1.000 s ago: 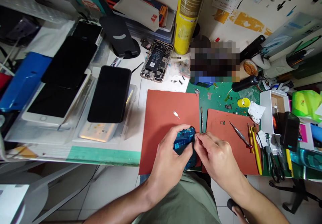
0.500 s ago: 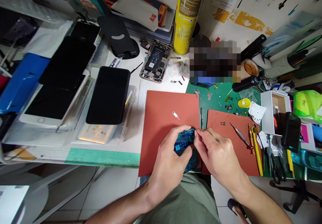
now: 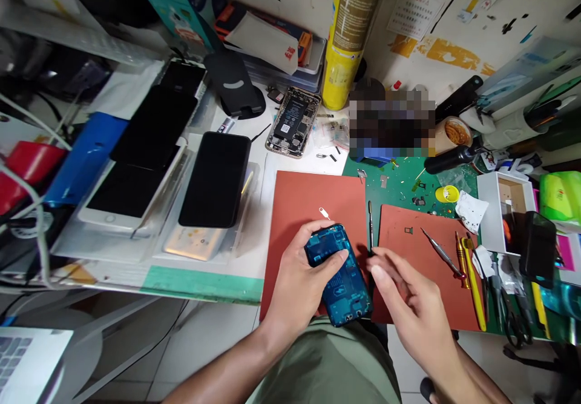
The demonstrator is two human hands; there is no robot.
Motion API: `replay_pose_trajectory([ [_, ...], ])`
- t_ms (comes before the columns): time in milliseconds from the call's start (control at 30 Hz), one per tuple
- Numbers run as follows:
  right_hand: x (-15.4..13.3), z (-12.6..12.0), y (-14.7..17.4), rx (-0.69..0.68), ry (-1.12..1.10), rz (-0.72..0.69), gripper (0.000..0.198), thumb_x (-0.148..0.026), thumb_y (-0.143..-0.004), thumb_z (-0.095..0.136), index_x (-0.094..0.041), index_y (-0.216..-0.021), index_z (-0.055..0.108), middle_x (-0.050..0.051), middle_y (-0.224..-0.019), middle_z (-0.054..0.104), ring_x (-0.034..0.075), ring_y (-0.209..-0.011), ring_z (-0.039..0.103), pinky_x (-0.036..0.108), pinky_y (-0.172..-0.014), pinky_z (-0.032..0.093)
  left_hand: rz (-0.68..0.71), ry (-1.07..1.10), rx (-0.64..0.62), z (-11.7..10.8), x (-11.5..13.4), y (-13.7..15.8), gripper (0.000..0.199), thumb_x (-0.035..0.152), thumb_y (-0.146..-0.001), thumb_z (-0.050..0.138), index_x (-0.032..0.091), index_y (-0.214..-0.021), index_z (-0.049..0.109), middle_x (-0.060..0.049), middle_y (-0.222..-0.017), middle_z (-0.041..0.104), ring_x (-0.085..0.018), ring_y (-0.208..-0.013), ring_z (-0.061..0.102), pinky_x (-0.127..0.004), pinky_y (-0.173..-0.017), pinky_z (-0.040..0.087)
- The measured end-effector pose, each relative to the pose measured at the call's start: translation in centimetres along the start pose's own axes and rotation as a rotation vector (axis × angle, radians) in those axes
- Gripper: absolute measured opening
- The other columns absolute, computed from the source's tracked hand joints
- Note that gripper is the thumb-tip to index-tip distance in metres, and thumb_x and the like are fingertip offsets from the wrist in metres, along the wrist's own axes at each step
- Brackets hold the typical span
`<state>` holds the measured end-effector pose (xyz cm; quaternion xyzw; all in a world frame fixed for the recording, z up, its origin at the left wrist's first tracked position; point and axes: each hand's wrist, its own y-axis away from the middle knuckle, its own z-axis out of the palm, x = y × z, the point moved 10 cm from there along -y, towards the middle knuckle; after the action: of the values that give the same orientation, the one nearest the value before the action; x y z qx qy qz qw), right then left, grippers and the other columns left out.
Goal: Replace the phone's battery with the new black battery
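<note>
My left hand (image 3: 303, 271) is closed around a phone (image 3: 344, 295), thumb across its face and fingers along the far edge. The phone's blue surface shows a battery symbol and circuit-like shapes. Just beyond the phone's right edge is my right hand (image 3: 415, 295), fingers loosely bent and thumb slightly apart, with nothing visible held. A slim metal-tipped tool (image 3: 371, 225) lies between the two mats, its lower end close to my right fingertips. On the left reddish mat (image 3: 290, 210) rests a SIM eject pin (image 3: 324, 212), above the phone.
A small tray-like part (image 3: 408, 230), tweezers (image 3: 440, 252) and yellow tools (image 3: 472, 283) lie on the right mat (image 3: 399, 295). At the left are a dark-screened phone (image 3: 215, 180) and an opened phone (image 3: 293, 122). A yellow spray can (image 3: 349, 40) stands behind.
My right hand has moved away from the phone's top corner, down and right. The phone has turned to show more of its blue surface. The view has shifted left.
</note>
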<state>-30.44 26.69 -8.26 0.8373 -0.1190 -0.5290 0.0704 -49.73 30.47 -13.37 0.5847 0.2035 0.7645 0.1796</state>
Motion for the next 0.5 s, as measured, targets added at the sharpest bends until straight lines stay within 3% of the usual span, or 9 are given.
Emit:
replay_pose_trajectory([
  [100,4.2,2.1,2.6,-0.069,-0.452,0.299,0.046,-0.058,-0.102,0.068,-0.022,-0.13,0.077,0.014,-0.116,0.084,0.03,-0.103,0.082,0.042,-0.088,0.068,0.029,0.1,0.064,-0.6,0.2,-0.2,0.045,0.033,-0.084,0.09,0.028,-0.124,0.069,0.0,-0.111,0.075,-0.016,-0.093,0.069,-0.025,-0.08,0.057],
  [233,4.6,4.4,3.8,-0.036,-0.876,0.372,0.056,-0.067,-0.104,0.054,-0.022,-0.125,0.08,0.019,-0.128,0.08,0.035,-0.108,0.08,0.055,-0.092,0.067,0.063,0.232,0.155,-0.8,0.3,0.5,0.044,0.037,-0.087,0.089,0.028,-0.125,0.068,-0.004,-0.129,0.074,-0.019,-0.112,0.07,-0.027,-0.089,0.058],
  [400,3.6,2.8,2.7,0.112,-0.922,0.308,0.048,-0.059,-0.106,0.051,-0.025,-0.119,0.083,0.016,-0.133,0.079,0.033,-0.117,0.077,0.052,-0.09,0.069,0.108,0.342,0.187,-1.1,1.1,1.9,0.037,0.04,-0.088,0.088,0.026,-0.118,0.072,-0.003,-0.125,0.075,-0.017,-0.109,0.07,-0.025,-0.085,0.059],
  [500,2.9,1.5,2.4,0.133,-0.854,0.243,0.042,-0.052,-0.107,0.053,-0.026,-0.119,0.084,0.013,-0.127,0.081,0.03,-0.11,0.078,0.046,-0.086,0.07,0.06,0.314,0.174,-1.4,1.2,2.2,0.04,0.044,-0.088,0.087,0.026,-0.123,0.077,-0.004,-0.121,0.076,-0.016,-0.099,0.07,-0.023,-0.078,0.058],
])
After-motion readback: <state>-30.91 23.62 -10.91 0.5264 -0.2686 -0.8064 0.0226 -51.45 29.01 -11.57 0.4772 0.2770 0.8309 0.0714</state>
